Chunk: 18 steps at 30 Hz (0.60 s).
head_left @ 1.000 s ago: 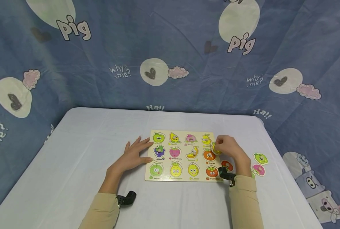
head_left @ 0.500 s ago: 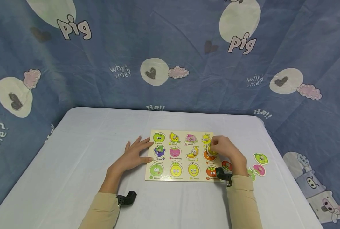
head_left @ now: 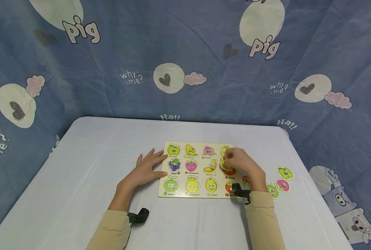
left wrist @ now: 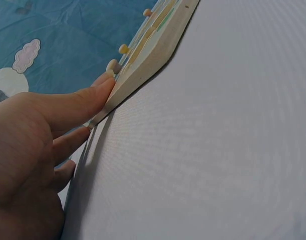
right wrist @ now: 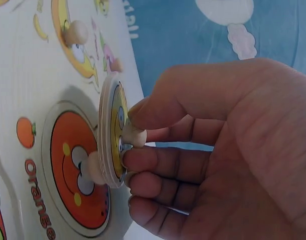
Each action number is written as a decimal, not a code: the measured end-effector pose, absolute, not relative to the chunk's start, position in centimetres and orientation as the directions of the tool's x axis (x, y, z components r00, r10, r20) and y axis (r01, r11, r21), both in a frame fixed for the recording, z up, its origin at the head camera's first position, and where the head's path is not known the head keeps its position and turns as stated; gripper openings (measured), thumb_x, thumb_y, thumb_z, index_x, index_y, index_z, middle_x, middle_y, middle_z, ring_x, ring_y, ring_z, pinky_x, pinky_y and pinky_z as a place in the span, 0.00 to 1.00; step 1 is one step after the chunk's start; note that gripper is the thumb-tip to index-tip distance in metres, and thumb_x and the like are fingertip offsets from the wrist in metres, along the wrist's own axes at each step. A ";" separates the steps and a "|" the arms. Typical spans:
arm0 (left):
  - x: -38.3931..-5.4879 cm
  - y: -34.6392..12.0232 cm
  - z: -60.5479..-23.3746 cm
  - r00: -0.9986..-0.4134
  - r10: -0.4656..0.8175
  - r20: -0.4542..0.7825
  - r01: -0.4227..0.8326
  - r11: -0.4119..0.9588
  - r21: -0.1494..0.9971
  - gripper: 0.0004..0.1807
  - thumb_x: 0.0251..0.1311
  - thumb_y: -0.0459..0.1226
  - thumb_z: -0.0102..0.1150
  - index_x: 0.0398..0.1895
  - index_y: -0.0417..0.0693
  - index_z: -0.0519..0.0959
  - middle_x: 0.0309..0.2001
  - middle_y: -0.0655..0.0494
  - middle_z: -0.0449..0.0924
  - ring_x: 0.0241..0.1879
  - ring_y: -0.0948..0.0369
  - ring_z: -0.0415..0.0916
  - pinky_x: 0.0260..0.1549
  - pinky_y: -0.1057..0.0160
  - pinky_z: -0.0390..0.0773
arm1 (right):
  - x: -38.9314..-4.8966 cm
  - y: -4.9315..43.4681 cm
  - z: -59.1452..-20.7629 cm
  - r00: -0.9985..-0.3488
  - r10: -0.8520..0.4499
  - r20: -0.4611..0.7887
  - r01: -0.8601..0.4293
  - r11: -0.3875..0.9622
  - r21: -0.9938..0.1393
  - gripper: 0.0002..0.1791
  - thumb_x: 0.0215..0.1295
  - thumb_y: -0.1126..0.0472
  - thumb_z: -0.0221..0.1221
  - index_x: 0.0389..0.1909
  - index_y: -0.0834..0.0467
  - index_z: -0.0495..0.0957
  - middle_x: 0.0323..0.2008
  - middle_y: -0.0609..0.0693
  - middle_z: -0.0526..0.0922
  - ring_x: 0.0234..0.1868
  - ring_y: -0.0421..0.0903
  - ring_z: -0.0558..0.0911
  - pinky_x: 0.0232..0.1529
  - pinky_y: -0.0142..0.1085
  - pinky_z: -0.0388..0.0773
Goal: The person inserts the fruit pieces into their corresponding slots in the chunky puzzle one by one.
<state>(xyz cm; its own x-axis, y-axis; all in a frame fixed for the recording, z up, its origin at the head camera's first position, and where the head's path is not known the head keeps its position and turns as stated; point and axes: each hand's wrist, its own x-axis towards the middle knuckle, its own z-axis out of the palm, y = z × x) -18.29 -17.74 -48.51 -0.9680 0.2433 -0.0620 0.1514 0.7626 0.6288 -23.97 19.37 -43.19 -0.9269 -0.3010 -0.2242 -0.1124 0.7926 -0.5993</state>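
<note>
My right hand [head_left: 243, 162] pinches the knob of a round yellow fruit puzzle piece [right wrist: 116, 130] between thumb and fingers. That piece is tilted on edge above the board, beside the knobbed orange piece [right wrist: 75, 165] in its slot. The fruit puzzle board [head_left: 201, 177] lies flat on the table, with labelled fruits in rows. At its left edge, my left hand [head_left: 143, 172] rests with extended fingers; in the left wrist view its thumb [left wrist: 95, 97] touches the board's edge. My right hand hides part of the upper right fruit on the board.
Right of the board lie loose pieces: a green one [head_left: 285, 173], a pink one [head_left: 283, 185] and another green one [head_left: 272, 191]. A red piece [head_left: 246, 180] is partly behind my right wrist. The white table [head_left: 110, 139] meets a blue printed curtain [head_left: 204, 104].
My right hand has moved left over the board with the yellow piece, from the right edge to near the orange. My left hand has stayed still.
</note>
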 end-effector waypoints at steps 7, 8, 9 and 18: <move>-18.3 -17.9 -48.6 -0.966 0.252 -0.054 0.162 0.758 0.632 0.42 0.54 0.52 0.69 0.73 0.56 0.67 0.78 0.52 0.56 0.80 0.44 0.39 0.74 0.32 0.28 | -23.9 18.6 -43.1 -0.918 -0.341 -0.203 -0.163 0.791 -0.590 0.03 0.55 0.64 0.59 0.24 0.55 0.76 0.24 0.49 0.74 0.24 0.45 0.70 0.25 0.34 0.68; -18.3 -18.0 -48.6 -0.966 0.254 -0.053 0.164 0.757 0.633 0.42 0.54 0.52 0.69 0.73 0.56 0.67 0.78 0.52 0.56 0.80 0.44 0.39 0.73 0.31 0.28 | -23.9 18.5 -43.1 -0.917 -0.344 -0.202 -0.166 0.789 -0.591 0.04 0.55 0.65 0.59 0.24 0.55 0.76 0.24 0.49 0.74 0.24 0.44 0.70 0.24 0.34 0.68; -18.4 -18.0 -48.6 -0.966 0.254 -0.054 0.164 0.756 0.634 0.42 0.54 0.52 0.69 0.73 0.56 0.67 0.78 0.52 0.56 0.80 0.44 0.39 0.74 0.32 0.28 | -23.9 18.4 -43.0 -0.915 -0.347 -0.204 -0.165 0.786 -0.596 0.04 0.55 0.65 0.59 0.23 0.55 0.76 0.24 0.49 0.74 0.23 0.44 0.70 0.23 0.34 0.67; -18.4 -18.0 -48.8 -0.965 0.258 -0.052 0.168 0.756 0.632 0.41 0.55 0.52 0.69 0.73 0.56 0.67 0.78 0.52 0.56 0.80 0.44 0.39 0.73 0.31 0.28 | -23.8 17.2 -43.2 -0.901 -0.385 -0.201 -0.204 0.784 -0.587 0.05 0.53 0.64 0.61 0.22 0.54 0.75 0.24 0.48 0.74 0.23 0.43 0.71 0.23 0.33 0.67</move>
